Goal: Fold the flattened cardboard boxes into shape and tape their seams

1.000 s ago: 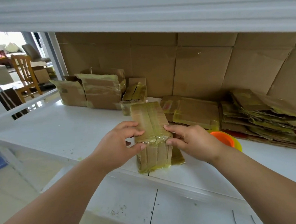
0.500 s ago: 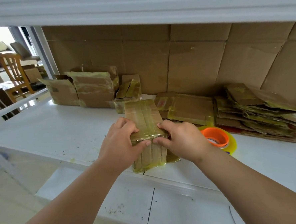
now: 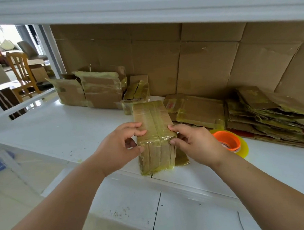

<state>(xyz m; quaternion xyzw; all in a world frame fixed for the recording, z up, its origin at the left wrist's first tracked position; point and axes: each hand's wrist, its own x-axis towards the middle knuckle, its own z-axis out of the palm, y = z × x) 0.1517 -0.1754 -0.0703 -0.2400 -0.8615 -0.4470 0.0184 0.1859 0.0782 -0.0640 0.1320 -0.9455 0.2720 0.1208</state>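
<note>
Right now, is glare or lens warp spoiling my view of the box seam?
Head view: the tape on the box has a mild sheen, and the seam is still readable; wide-angle warp bends the shelf edge overhead; the doorway at far left is overexposed; left hand and right hand look sharp.

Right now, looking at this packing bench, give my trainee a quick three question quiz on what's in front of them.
1. True or false: both the left hand and right hand grip the taped cardboard box.
2. The orange-cored tape roll lies on which side of that box?
A. left
B. right
3. What lies stacked at far right?

Key: 1 true; 2 B; 3 flattened cardboard boxes.
</note>
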